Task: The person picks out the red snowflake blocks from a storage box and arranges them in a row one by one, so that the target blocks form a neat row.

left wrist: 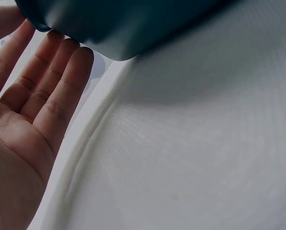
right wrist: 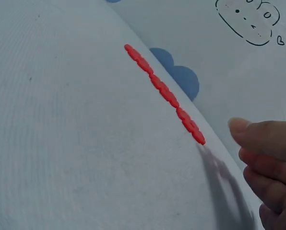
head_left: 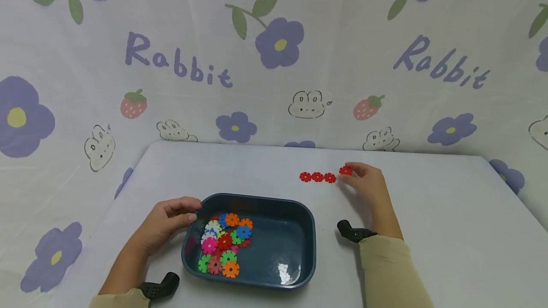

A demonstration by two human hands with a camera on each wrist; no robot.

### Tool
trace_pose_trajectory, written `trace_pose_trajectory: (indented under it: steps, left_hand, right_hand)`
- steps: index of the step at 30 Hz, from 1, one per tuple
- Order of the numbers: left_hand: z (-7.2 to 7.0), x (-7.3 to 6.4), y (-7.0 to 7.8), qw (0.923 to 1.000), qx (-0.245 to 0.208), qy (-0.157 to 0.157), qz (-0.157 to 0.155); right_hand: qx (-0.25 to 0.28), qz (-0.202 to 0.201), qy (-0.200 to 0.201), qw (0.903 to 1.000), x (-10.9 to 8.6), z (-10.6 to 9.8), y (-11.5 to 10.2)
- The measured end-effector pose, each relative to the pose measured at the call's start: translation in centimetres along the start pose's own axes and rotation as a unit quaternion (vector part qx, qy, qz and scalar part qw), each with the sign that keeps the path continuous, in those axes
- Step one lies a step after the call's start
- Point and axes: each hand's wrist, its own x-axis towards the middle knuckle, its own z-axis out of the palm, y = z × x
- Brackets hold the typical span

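Note:
My right hand point(head_left: 369, 184) pinches a red notched plastic disc point(head_left: 345, 170) between thumb and fingers, raised just right of a row of three red discs point(head_left: 318, 177). The row lies flat on the white table, and the held disc is apart from it. In the right wrist view, the right hand point(right wrist: 272, 167) is beside the near end of the red row point(right wrist: 164, 91); the held disc is hidden there. My left hand point(head_left: 164, 220) touches the upper left corner of a dark teal tray point(head_left: 282, 241). Its fingers point(left wrist: 61, 91) look nearly straight against the tray's side.
Several notched discs point(head_left: 224, 241) in orange, green, blue, pink, red and white lie heaped in the tray's left part. The white table point(head_left: 445, 232) ends at a patterned cloth backdrop point(head_left: 257, 84). A black wrist device point(head_left: 355, 232) sits on each wrist.

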Motion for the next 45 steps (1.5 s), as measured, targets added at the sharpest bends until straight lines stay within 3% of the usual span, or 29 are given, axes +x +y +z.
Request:
trace_pose_trajectory:
  steps: [6,13,20,28,45]
  left_hand:
    - [0.0,0.0,0.3,1.0000,0.007,-0.004,0.002]
    - [0.1,-0.1,0.3,0.9998,0.017,0.002,-0.001]
    - [0.1,-0.5,-0.1,0.9998,0.008,0.002,-0.018]
    - [0.1,-0.3,0.2,1.0000,-0.004,0.000,0.003]
    - [0.0,-0.3,0.3,1.0000,0.003,0.003,0.004]
  right_hand:
    - [-0.060,-0.003,-0.005,0.9982,-0.3,0.5,0.3]
    - [-0.090,-0.011,0.001,0.9959,-0.1,1.1,0.4]
    - [-0.115,0.008,-0.013,0.9932,-0.1,1.4,0.6]
    - [-0.118,-0.005,0.001,0.9930,-0.1,1.1,0.3]
    - [-0.122,-0.013,-0.002,0.9925,-0.2,1.0,0.0]
